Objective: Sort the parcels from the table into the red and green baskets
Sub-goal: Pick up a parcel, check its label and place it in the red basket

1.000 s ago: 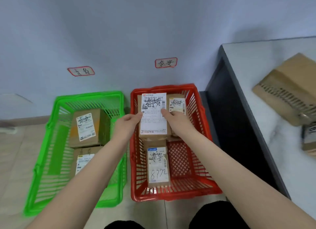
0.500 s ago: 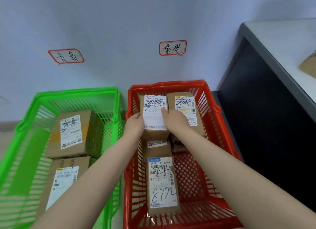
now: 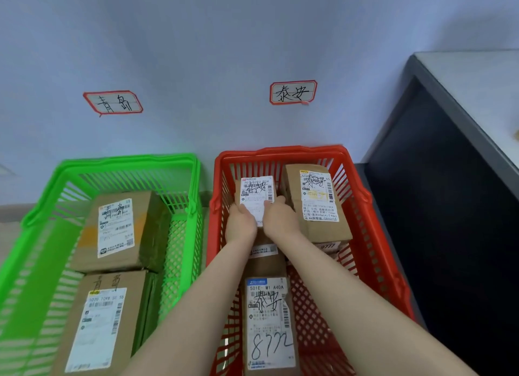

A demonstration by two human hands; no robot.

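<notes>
Red plastic, the red basket (image 3: 280,151) stands on the floor against the pale wall, and both hands are inside it. The left hand (image 3: 241,226) and the right hand (image 3: 280,219) grip the near end of a small brown parcel (image 3: 256,189) between them, thumbs on its white label, at the far left of the red basket. The parcel seems to sit over a second box (image 3: 264,252) (only a strip of that box's label shows beneath the wrists). A larger labelled parcel (image 3: 317,201) lies just beside it, at the basket's far right. A long parcel marked 8772 (image 3: 269,322) lies at the basket's near end, between the forearms.

Left of the red basket stands the green basket (image 3: 126,160), which holds two labelled boxes, one at its far end (image 3: 120,229) and one nearer (image 3: 101,328). On the wall above the red basket is a handwritten tag (image 3: 293,92); another tag (image 3: 113,102) hangs above the green one. Right of the red basket stands the desk (image 3: 477,89).
</notes>
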